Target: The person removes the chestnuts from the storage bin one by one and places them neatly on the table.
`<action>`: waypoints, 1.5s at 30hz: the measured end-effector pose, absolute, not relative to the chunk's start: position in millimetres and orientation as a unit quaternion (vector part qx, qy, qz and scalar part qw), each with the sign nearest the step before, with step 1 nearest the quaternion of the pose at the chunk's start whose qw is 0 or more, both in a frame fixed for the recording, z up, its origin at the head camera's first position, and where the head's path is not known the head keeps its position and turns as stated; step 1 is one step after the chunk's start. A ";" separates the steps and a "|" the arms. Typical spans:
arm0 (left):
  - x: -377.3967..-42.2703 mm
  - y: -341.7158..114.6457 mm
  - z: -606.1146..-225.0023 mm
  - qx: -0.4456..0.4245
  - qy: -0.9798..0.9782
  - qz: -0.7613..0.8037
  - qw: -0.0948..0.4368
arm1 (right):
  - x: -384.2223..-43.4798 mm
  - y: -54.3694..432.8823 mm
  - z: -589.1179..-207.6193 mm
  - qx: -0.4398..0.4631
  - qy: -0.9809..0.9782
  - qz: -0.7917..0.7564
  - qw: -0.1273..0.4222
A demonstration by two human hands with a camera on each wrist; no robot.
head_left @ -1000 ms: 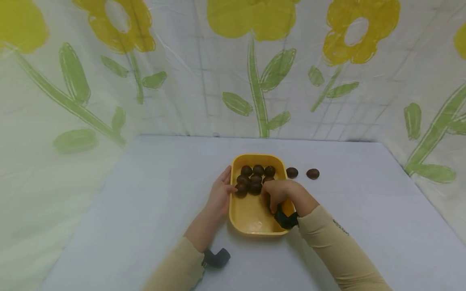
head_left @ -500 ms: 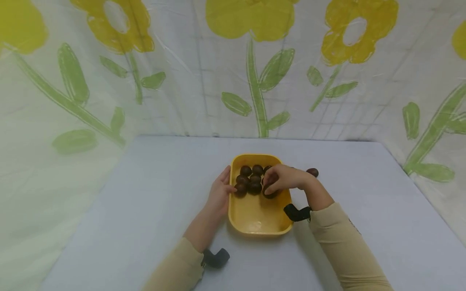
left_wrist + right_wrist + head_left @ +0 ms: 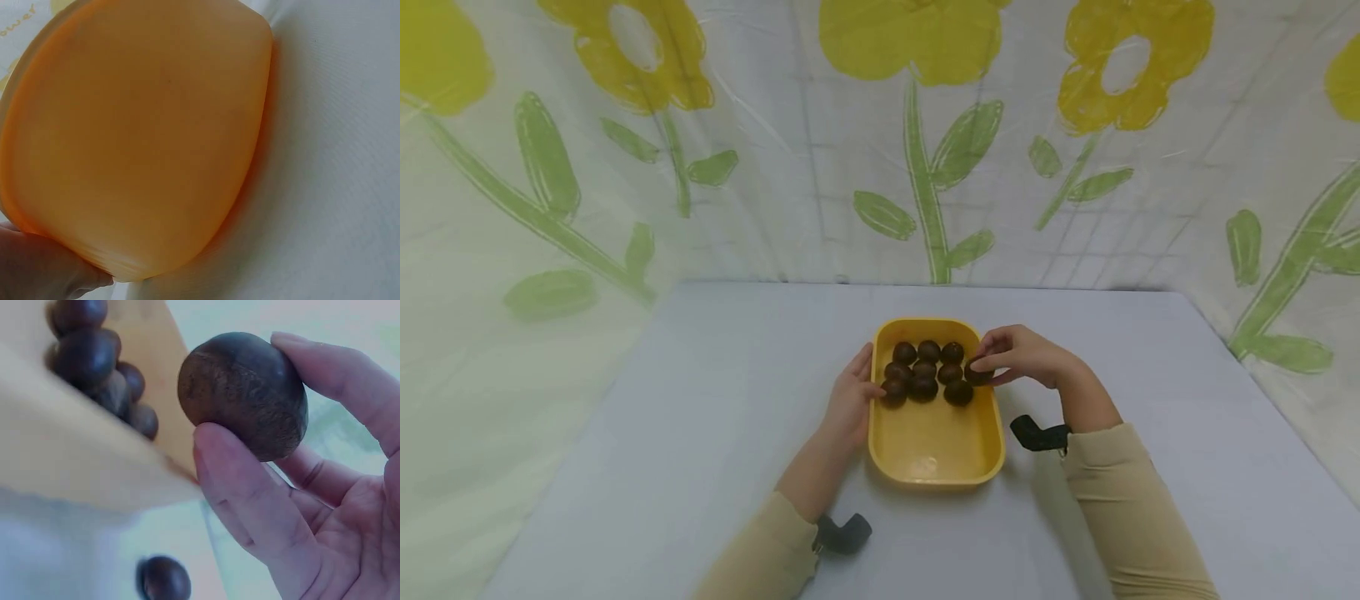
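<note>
In the head view, a yellow plastic tray [image 3: 932, 446] holds several dark brown chestnuts [image 3: 922, 387] grouped in its far half. My left hand [image 3: 847, 404] grips the tray's left side, thumb over the rim and fingers along the outer wall. The left wrist view is mostly filled by the tray's outer surface [image 3: 137, 137]. At the right rim, my right hand [image 3: 1030, 357] pinches one chestnut [image 3: 244, 394] between thumb and fingertips, its rough dull patch showing. Another chestnut [image 3: 165, 579] lies outside the tray in the right wrist view; in the head view the hand hides that spot.
The tray stands on a white table [image 3: 737, 375]. Behind it hangs a pale curtain [image 3: 790, 192] with printed yellow flowers and green leaves. Black camera mounts [image 3: 1039, 433] stick out from both wrists.
My right hand has moved right from inside the tray to its right rim, with a chestnut in its fingers. A chestnut lies uncovered where it was. The left hand stays on the tray.
</note>
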State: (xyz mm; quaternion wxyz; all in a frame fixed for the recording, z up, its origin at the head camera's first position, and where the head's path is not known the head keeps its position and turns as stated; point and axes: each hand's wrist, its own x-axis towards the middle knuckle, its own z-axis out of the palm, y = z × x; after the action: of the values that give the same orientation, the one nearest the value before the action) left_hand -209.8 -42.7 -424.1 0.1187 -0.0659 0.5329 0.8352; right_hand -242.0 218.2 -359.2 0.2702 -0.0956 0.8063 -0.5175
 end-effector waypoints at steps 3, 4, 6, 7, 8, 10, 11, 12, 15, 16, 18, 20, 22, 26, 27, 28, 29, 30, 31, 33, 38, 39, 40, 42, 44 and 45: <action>-210.1 -43.1 -424.8 -0.064 0.530 0.837 0.117 | -242.3 230.4 -362.0 -0.081 0.799 -0.537 0.258; -210.1 -43.1 -425.1 -0.061 0.528 0.839 0.116 | -242.4 235.0 -363.1 -0.075 0.798 -0.543 0.252; -210.3 -43.0 -425.6 -0.058 0.527 0.841 0.112 | -242.5 245.2 -366.0 -0.065 0.798 -0.550 0.240; -210.4 -42.7 -425.6 -0.058 0.525 0.842 0.110 | -242.3 250.7 -367.7 -0.058 0.798 -0.553 0.234; -210.4 -42.6 -425.7 -0.056 0.525 0.842 0.110 | -242.0 256.6 -369.4 -0.050 0.797 -0.557 0.228; -210.6 -42.3 -426.0 -0.052 0.526 0.842 0.108 | -241.3 268.7 -373.6 -0.032 0.796 -0.564 0.217; -210.8 -42.1 -426.0 -0.052 0.527 0.841 0.108 | -240.8 275.0 -375.8 -0.023 0.794 -0.569 0.211; -210.9 -42.0 -426.0 -0.052 0.527 0.841 0.109 | -240.5 281.4 -378.5 -0.013 0.792 -0.575 0.205; -211.1 -41.7 -425.3 -0.052 0.528 0.840 0.111 | -240.0 300.7 -387.5 0.020 0.781 -0.595 0.189; -211.0 -41.5 -425.3 -0.054 0.528 0.840 0.112 | -239.7 306.8 -390.4 0.029 0.778 -0.601 0.184; -210.4 -41.6 -424.6 -0.056 0.529 0.839 0.113 | -238.5 318.5 -395.2 0.047 0.769 -0.613 0.176; -210.0 -41.7 -424.6 -0.058 0.531 0.838 0.114 | -237.0 329.1 -398.0 0.062 0.757 -0.627 0.172; -210.1 -41.2 -424.3 -0.063 0.532 0.837 0.113 | -235.7 338.2 -399.1 0.075 0.742 -0.644 0.169; -211.0 -40.6 -424.4 -0.064 0.526 0.840 0.115 | -235.1 352.9 -400.9 0.098 0.720 -0.664 0.174; -211.1 -40.5 -424.5 -0.063 0.523 0.842 0.116 | -235.2 356.0 -401.8 0.104 0.718 -0.666 0.174; -211.1 -40.7 -424.9 -0.061 0.520 0.844 0.118 | -235.4 358.8 -403.0 0.110 0.716 -0.667 0.173; -211.0 -40.9 -425.2 -0.058 0.518 0.845 0.119 | -235.6 360.9 -404.1 0.116 0.714 -0.669 0.171; -210.9 -41.0 -425.1 -0.059 0.516 0.846 0.121 | -236.0 362.7 -405.3 0.123 0.708 -0.675 0.167; -210.5 -41.3 -425.1 -0.059 0.516 0.846 0.122 | -236.6 364.1 -406.9 0.127 0.703 -0.680 0.163; -209.5 -41.8 -424.6 -0.064 0.519 0.844 0.122 | -238.1 365.2 -410.3 0.136 0.693 -0.690 0.155; -207.4 -43.4 -423.6 -0.067 0.515 0.845 0.123 | -242.1 362.3 -416.1 0.154 0.685 -0.698 0.143; -207.4 -43.5 -423.8 -0.065 0.512 0.847 0.125 | -242.8 361.6 -416.3 0.158 0.685 -0.698 0.139; -207.5 -43.5 -423.7 -0.065 0.511 0.848 0.126 | -243.7 361.2 -416.3 0.162 0.686 -0.697 0.134; -208.1 -43.2 -423.9 -0.065 0.508 0.850 0.126 | -245.4 360.4 -415.7 0.171 0.687 -0.695 0.125; -208.3 -42.9 -424.3 -0.064 0.507 0.850 0.124 | -246.8 360.0 -415.1 0.181 0.689 -0.692 0.118; -208.3 -42.8 -424.3 -0.065 0.507 0.850 0.123 | -247.4 360.1 -415.3 0.185 0.689 -0.690 0.116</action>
State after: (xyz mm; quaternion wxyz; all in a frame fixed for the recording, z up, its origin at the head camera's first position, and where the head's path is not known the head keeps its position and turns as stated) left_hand -208.3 -42.8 -424.3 0.1233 -0.0646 0.5074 0.8504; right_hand -247.4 360.1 -415.3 0.1164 0.1853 0.6895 -0.6904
